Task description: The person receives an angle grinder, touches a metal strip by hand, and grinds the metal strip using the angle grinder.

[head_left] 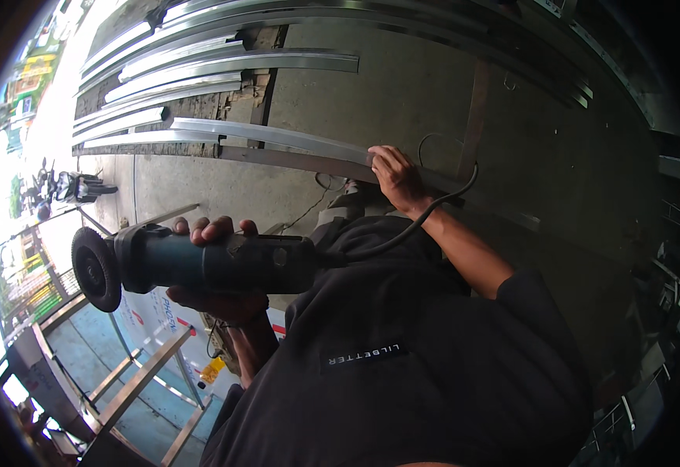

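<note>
My left hand (pixel 217 268) is wrapped around the body of a dark blue-green angle grinder (pixel 200 265), held level in front of my chest. Its black disc (pixel 94 268) points left. My right hand (pixel 396 177) reaches forward and grips the end of a long shiny metal profile (pixel 270 135), which lies on a darker flat bar (pixel 293 161). The grinder's black cable (pixel 433 206) loops from the tool's rear over my right wrist. My dark shirt (pixel 402 373) fills the lower middle of the view.
Several more bright metal profiles (pixel 192 70) lie on the concrete floor (pixel 402 86) at the top. A parked motorbike (pixel 75 187) stands far left. A metal frame (pixel 141 377) and a small yellow bottle (pixel 211 370) sit at lower left. Dark clutter lines the right edge.
</note>
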Available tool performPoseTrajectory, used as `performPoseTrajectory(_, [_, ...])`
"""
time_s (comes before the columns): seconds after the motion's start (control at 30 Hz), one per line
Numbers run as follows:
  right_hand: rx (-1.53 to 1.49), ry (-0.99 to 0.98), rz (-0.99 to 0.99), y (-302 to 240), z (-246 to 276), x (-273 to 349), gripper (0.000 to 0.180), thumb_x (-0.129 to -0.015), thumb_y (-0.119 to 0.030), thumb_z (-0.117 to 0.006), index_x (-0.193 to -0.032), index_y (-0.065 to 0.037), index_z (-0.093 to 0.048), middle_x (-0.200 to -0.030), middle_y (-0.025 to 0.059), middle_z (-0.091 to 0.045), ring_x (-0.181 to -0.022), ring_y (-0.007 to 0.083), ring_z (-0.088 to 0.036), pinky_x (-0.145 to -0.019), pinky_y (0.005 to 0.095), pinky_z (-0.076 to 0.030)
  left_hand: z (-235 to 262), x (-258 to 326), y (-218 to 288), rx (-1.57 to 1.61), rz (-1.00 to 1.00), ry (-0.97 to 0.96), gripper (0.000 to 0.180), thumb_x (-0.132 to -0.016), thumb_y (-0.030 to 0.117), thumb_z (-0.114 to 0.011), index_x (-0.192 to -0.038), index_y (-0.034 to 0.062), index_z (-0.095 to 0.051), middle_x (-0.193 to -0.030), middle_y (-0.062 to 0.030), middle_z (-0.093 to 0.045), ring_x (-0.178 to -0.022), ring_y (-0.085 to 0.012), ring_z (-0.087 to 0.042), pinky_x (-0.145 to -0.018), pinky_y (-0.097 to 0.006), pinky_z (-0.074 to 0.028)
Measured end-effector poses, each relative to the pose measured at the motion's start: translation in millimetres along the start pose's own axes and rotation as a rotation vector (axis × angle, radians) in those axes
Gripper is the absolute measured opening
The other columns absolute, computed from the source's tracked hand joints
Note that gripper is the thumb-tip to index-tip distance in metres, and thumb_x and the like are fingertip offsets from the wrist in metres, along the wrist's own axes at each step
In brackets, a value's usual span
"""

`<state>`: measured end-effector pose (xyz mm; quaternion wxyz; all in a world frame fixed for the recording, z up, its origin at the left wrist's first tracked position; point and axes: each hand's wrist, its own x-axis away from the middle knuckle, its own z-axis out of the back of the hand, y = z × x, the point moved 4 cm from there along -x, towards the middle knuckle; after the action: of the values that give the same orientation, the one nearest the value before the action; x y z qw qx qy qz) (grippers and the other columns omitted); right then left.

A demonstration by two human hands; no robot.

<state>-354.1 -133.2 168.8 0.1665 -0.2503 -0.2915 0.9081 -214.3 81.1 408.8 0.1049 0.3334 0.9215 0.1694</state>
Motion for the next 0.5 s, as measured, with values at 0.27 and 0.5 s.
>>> performPoseTrajectory(0.27, [-0.002, -0.119, -0.025, 7, -8, -1, 0.024, -0.085, -0.011, -0.079, -0.101, -0.003, -0.063, -0.131, 0.0123, -0.064, -0.114, 0.0311, -0.066, -0.093, 0.0446, -0.052, 2, 7, -4, 0.040, 0.029, -0.001, 0.071, -0.085, 0.027, -0.087, -0.138, 0.0132, -0.042, -0.120, -0.0065, -0.056, -0.128, -0.0238, -0.055, -0.124, -0.064, -0.029])
performPoseTrajectory(0.5, [0.017, -0.024, -0.069, 0, -12, -14, 0.040, -0.080, -0.021, -0.086, -0.112, -0.006, -0.067, -0.126, 0.0088, -0.065, -0.111, 0.0281, -0.066, -0.096, 0.0441, -0.049, 3, 11, -4, -0.002, 0.029, -0.020, 0.070, -0.086, 0.029, -0.086, -0.138, 0.0107, -0.042, -0.120, -0.0071, -0.057, -0.127, -0.0250, -0.056, -0.121, -0.062, -0.033])
